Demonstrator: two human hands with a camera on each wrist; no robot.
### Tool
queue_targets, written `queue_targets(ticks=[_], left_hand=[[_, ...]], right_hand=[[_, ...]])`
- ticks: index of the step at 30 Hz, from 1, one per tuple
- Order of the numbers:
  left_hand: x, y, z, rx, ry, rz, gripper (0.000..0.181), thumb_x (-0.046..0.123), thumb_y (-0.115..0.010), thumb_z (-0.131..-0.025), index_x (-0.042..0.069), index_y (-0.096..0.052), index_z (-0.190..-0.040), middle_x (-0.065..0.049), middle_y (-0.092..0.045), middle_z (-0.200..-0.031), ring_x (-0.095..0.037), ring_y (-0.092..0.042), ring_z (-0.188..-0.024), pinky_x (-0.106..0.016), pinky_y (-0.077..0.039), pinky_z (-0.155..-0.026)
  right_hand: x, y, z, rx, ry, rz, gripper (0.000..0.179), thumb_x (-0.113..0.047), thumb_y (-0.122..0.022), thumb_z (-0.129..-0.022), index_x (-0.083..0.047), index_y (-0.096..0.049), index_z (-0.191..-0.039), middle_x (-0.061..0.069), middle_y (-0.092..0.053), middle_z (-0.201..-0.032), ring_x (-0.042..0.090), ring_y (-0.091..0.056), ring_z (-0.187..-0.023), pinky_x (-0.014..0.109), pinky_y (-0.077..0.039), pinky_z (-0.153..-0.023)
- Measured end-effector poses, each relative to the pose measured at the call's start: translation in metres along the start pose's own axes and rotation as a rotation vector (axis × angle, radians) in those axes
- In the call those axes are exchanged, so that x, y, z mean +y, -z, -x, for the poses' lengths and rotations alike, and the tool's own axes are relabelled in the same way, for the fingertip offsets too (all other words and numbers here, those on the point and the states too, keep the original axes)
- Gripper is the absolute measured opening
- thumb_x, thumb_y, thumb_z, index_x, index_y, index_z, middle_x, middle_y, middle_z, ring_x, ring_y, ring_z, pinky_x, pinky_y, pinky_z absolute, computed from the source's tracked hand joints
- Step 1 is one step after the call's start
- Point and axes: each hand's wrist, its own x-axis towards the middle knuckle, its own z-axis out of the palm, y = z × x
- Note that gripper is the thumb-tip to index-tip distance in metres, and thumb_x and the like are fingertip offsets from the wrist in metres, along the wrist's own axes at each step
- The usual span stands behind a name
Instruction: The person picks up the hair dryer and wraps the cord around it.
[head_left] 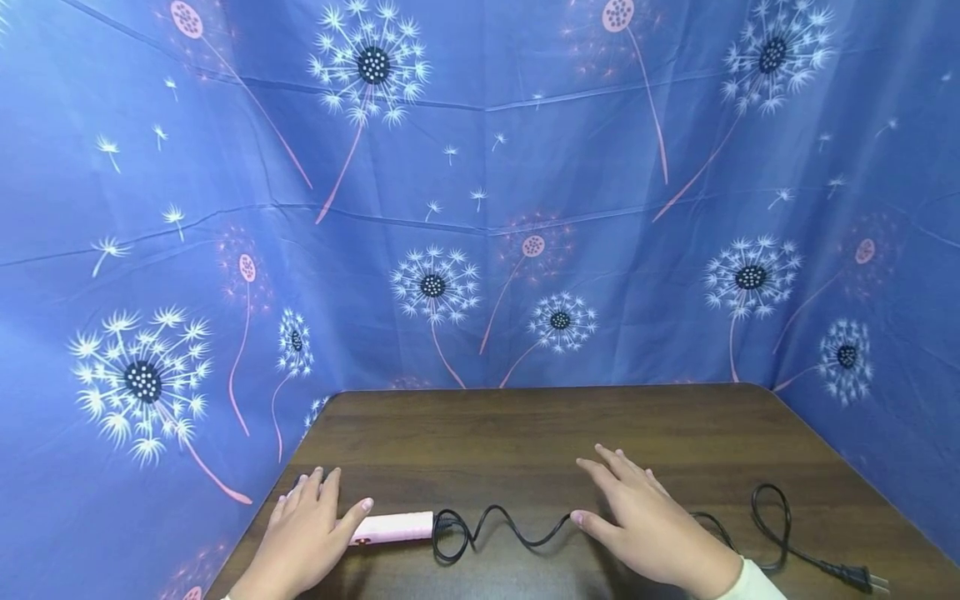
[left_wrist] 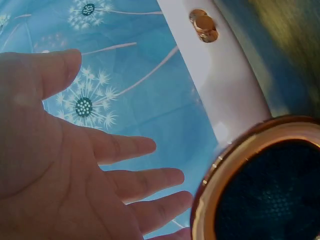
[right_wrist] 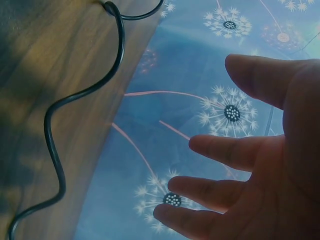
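A pale pink hair dryer (head_left: 393,528) lies on the table, its handle pointing right. In the left wrist view its handle carries a rose-gold slide switch (left_wrist: 204,25), and a rose-gold ring rims the dark round opening (left_wrist: 265,195). My left hand (head_left: 300,533) hovers over its left end with fingers spread, hiding the head in the head view. Spread fingers also show on my right hand (head_left: 645,525), which is held above the black cord (right_wrist: 54,155) with nothing in its grasp. Whether either hand touches anything below is not plain.
The brown wooden table (head_left: 525,433) is bounded by blue dandelion-print cloth (head_left: 487,167) at the back and sides. From the handle, the cord runs in loose curls to a two-prong plug (head_left: 858,577) near the front right.
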Motion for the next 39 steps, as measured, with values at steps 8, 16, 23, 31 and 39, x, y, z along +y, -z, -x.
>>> queue_targets(ticks=[8,16,23,31,39], left_hand=[[-0.009,-0.003,0.002,-0.006,0.023,0.008,0.105,0.081,-0.03,-0.097,-0.006,-0.036,-0.155,-0.042,-0.027,-0.158,-0.063,-0.022,-0.147,-0.082,-0.016,-0.113],[-0.014,-0.003,0.003,-0.026,0.032,0.029,0.103,0.078,-0.034,-0.098,-0.006,-0.033,-0.156,-0.046,-0.021,-0.157,-0.067,-0.016,-0.145,-0.083,-0.013,-0.111],[-0.019,-0.002,0.004,-0.035,0.054,0.034,0.102,0.076,-0.035,-0.099,-0.008,-0.033,-0.156,-0.048,-0.018,-0.157,-0.068,-0.014,-0.145,-0.082,-0.011,-0.113],[-0.026,-0.002,0.001,-0.045,0.08,0.006,0.105,0.077,-0.042,-0.097,-0.011,-0.032,-0.154,-0.049,-0.017,-0.156,-0.068,-0.016,-0.145,-0.082,-0.015,-0.113],[-0.034,-0.006,-0.001,-0.05,0.09,0.024,0.106,0.071,-0.053,-0.095,-0.014,-0.029,-0.153,-0.05,-0.019,-0.154,-0.07,-0.02,-0.142,-0.085,-0.021,-0.107]], right_hand=[[0.001,-0.007,0.005,0.013,-0.004,-0.031,0.059,-0.052,-0.071,-0.094,-0.019,-0.059,-0.142,0.017,-0.05,-0.154,0.048,-0.046,-0.142,0.078,-0.036,-0.105],[0.002,-0.012,0.006,-0.006,-0.019,-0.055,0.054,-0.046,-0.075,-0.093,-0.018,-0.063,-0.138,0.019,-0.05,-0.153,0.051,-0.042,-0.144,0.078,-0.035,-0.107],[0.002,-0.016,0.008,-0.007,-0.023,-0.068,0.05,-0.041,-0.077,-0.091,-0.018,-0.065,-0.134,0.019,-0.051,-0.153,0.052,-0.042,-0.143,0.078,-0.035,-0.107],[0.005,-0.019,0.011,-0.032,-0.028,-0.081,0.048,-0.043,-0.077,-0.092,-0.018,-0.067,-0.132,0.02,-0.051,-0.152,0.053,-0.043,-0.142,0.078,-0.036,-0.105],[0.007,-0.018,0.01,-0.126,-0.075,-0.122,0.056,-0.059,-0.068,-0.093,-0.022,-0.064,-0.135,0.016,-0.046,-0.158,0.049,-0.038,-0.147,0.078,-0.034,-0.107]])
